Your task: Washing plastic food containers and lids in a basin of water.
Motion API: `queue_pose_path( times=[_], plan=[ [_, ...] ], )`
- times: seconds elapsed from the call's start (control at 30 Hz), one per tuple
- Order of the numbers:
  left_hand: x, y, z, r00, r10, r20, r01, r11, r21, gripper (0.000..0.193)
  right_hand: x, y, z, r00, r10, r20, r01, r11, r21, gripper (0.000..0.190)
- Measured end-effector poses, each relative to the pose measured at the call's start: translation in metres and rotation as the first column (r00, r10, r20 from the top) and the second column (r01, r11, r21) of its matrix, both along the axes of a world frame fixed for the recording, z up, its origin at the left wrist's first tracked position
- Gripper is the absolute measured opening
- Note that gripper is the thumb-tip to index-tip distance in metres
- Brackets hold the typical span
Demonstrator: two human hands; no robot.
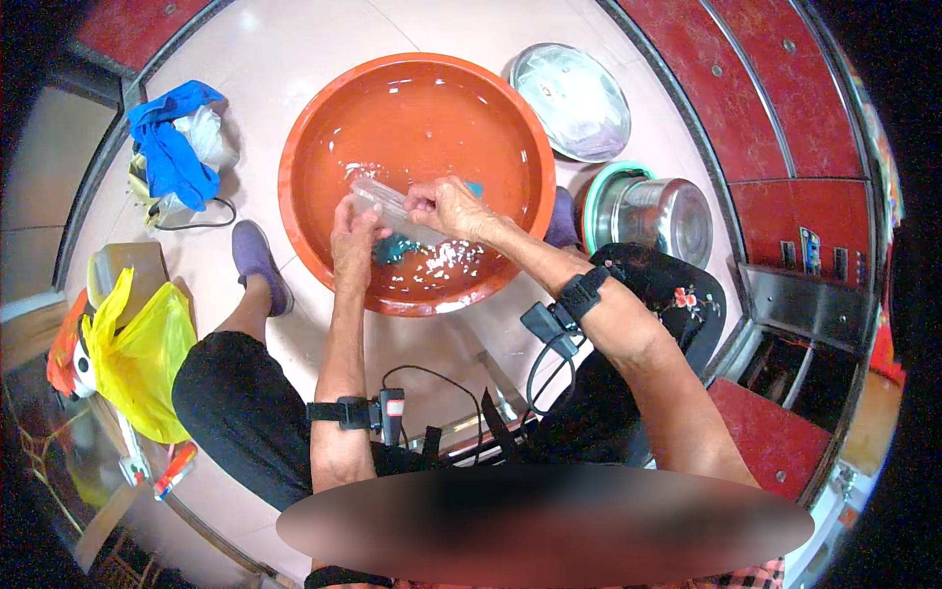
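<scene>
A large orange plastic basin (pixel 427 110) holding water stands on the floor before me. Over it, both hands grip a clear, ridged plastic item (pixel 394 210), whose exact kind I cannot tell. My left hand (pixel 356 232) has its fingers around the item's left part. My right hand (pixel 450 208) pinches its upper edge farther right. In the water below lies a dark teal thing (pixel 394 249), partly hidden by the item. A small blue piece (pixel 475 189) shows just beyond my right hand.
A round metal lid or tray (pixel 570 103) lies right of the basin, near an upturned steel pot (pixel 673 221) and a green-rimmed basin (pixel 592 199). To the left are a blue cloth (pixel 173 147) on bags and a yellow plastic bag (pixel 151 353). Red cabinets (pixel 787 221) line the right.
</scene>
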State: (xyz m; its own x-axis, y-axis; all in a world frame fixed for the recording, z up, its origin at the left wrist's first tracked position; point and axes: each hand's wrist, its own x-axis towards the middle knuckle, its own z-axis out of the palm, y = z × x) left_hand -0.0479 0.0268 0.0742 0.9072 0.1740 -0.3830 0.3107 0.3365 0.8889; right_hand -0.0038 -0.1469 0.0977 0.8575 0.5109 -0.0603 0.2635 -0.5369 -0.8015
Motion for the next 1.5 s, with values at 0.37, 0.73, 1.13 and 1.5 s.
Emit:
queue_pose_path(
  times=[0.37, 0.73, 1.13, 1.5],
  plan=[
    [-0.008, 0.007, 0.0, 0.994, -0.111, -0.001, 0.11, 0.987, 0.117, 0.044, -0.008, 0.009, 0.007, 0.971, -0.064, -0.231, 0.097, 0.986, 0.133, 0.01],
    [-0.004, -0.005, 0.023, 0.995, -0.031, 0.093, 0.06, 0.943, -0.328, 0.042, 0.029, -0.005, 0.062, 1.0, -0.005, 0.031, 0.011, 0.979, -0.202, 0.017],
    [-0.007, -0.016, 0.015, 1.0, 0.021, -0.021, -0.028, 0.914, -0.406, 0.046, 0.01, -0.033, 0.079, 0.93, -0.068, -0.362, 0.0, 0.983, -0.186, 0.027],
    [0.001, -0.025, 0.038, 1.0, 0.017, -0.016, -0.014, 0.986, 0.166, 0.062, -0.008, -0.005, 0.084, 0.979, 0.026, -0.204, -0.03, 0.999, -0.019, 0.017]
  ],
)
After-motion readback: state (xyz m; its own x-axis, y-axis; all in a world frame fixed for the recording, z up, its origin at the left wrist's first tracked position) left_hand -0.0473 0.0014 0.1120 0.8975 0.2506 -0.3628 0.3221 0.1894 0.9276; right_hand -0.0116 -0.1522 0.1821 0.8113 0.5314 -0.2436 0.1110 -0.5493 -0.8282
